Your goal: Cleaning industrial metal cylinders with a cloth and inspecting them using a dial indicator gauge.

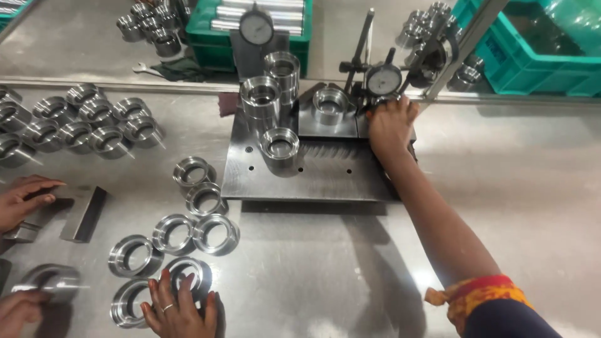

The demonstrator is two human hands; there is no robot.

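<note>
My right hand [389, 125] grips closed around the dial gauge [383, 81] base at 1 o'clock, steadying it; left hand [178, 307] rests fingers-apart on a steel ring [188, 273] at 7.

The rings [216, 234] and plate [325, 178] were shiny silver-grey steel. The crates [532, 59] were green. The sleeve cuff [479, 295] was red and yellow over dark blue.

Right arm extended forward and to the left, forearm bare, sleeve end with a red-and-yellow band near the elbow. Right hand [391, 125] back up, fingers curled downward. Left hand [178, 307] low, palm down, fingers spread flat.
</note>
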